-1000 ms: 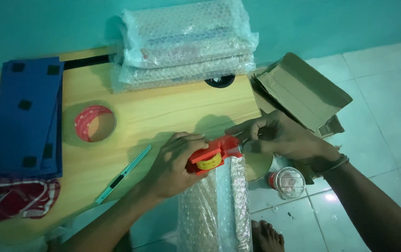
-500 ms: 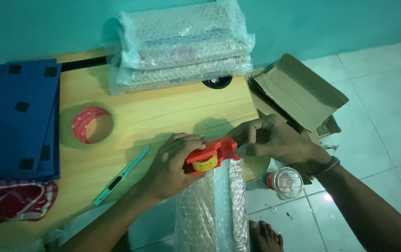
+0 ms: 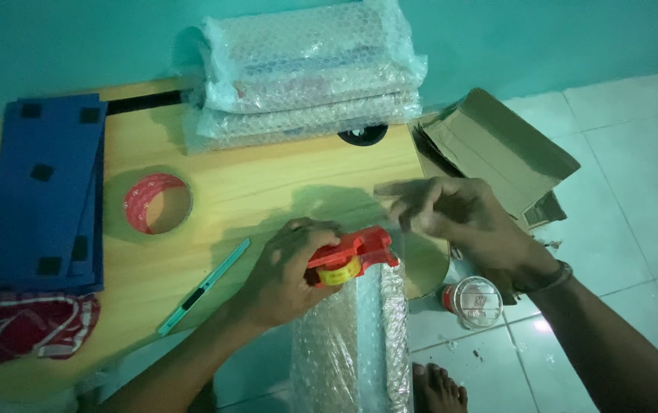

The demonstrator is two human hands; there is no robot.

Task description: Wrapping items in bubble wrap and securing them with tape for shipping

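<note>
Here, a person is working over a low wooden desk (image 3: 268,191), seen from above. Their left hand (image 3: 287,268) is wrapping its fingers tightly around a red tape dispenser (image 3: 352,256) with a yellow core, at the near edge of the desk. The dispenser is sitting against the top end of a bubble-wrapped bundle (image 3: 352,344), which is hanging down off the desk toward the tiled floor. Their right hand (image 3: 459,218) is hovering just right of the dispenser, fingers loosely spread and clasping nothing I can make out. A teal utility knife (image 3: 203,287) is lying left of the left hand. A red tape roll (image 3: 157,203) is resting farther left, beside stacked blue panels (image 3: 38,183). Three bubble-wrapped parcels (image 3: 306,69) are lying stacked at the far edge.
</note>
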